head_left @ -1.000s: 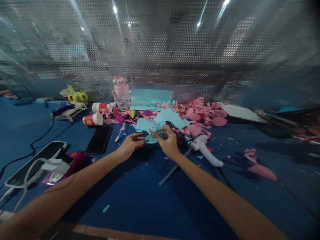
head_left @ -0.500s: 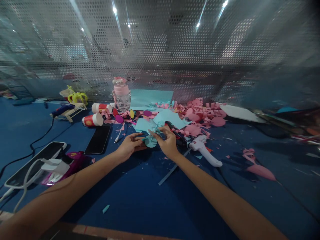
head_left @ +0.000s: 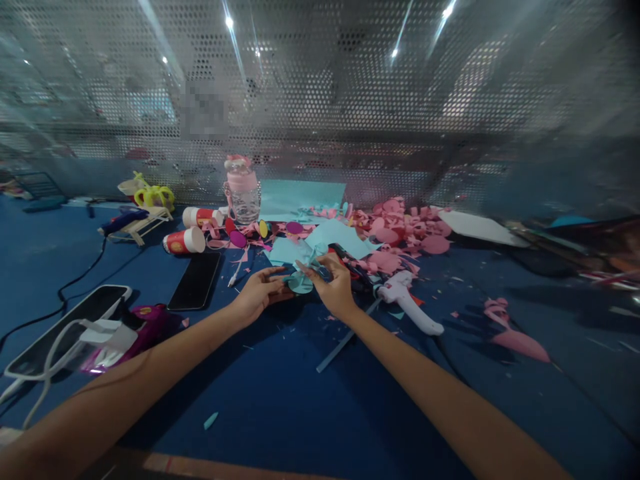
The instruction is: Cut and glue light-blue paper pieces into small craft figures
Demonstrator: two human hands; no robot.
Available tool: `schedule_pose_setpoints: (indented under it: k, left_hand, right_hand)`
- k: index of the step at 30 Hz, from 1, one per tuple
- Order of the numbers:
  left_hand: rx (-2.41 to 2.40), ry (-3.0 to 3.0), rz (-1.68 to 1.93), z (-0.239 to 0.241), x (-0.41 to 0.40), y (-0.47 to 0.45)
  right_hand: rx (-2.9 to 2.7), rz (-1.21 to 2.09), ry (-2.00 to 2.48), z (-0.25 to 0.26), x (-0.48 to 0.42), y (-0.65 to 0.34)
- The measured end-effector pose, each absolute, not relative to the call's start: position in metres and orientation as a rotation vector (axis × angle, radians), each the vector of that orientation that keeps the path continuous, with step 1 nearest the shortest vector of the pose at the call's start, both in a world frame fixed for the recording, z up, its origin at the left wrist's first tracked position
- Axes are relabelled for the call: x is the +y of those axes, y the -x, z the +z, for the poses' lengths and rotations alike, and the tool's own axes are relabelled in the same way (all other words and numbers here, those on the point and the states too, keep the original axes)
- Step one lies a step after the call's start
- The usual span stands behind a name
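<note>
In the head view, the person's fingers hide much of the small pale turquoise paper piece (head_left: 301, 285), and its upper folds are hard to separate from the flat turquoise paper sheets (head_left: 343, 237) of similar colour behind it. Both forearms are cut off by the lower part of the picture, and shapes behind the grey perforated screen (head_left: 325, 100) blur. The right hand (head_left: 336, 285) pinches the paper piece's crumpled upper part between thumb and fingers; the left hand (head_left: 259, 295) curves its fingers and thumb at the left rim, but how tightly they close there cannot be told. The piece sits between the two hands, over the middle of the blue worktop (head_left: 280, 400). Its rounded end faces the wearer, and its long axis runs away and slightly rightward to the folded end. Behind the hands, the sheets and a heap of pink paper scraps (head_left: 400, 230) limit the room; to the right lie a translucent strip (head_left: 343, 347) and a white glue gun (head_left: 413, 303), to the left a black phone (head_left: 195, 282). Nearer, bare blue surface spreads between the forearms toward the worktop's brownish front edge, with one turquoise scrap (head_left: 211, 421) on it.
</note>
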State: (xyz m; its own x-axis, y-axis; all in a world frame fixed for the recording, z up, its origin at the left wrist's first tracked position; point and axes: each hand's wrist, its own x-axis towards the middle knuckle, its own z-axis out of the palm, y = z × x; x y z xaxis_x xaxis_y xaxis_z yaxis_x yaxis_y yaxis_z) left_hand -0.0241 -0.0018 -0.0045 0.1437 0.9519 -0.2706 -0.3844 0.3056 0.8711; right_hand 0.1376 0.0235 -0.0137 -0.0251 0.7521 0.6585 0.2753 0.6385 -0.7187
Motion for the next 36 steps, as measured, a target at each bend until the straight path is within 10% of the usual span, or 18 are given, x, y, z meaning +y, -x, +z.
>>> schedule_pose_setpoints:
  k: [36]
  left_hand:
    - [0.861, -0.642, 1.043, -0.0042, -0.0032, 0.0233]
  right_hand:
    - [-1.527, 0.494, 0.860, -0.0168, 0.0243, -0.1355]
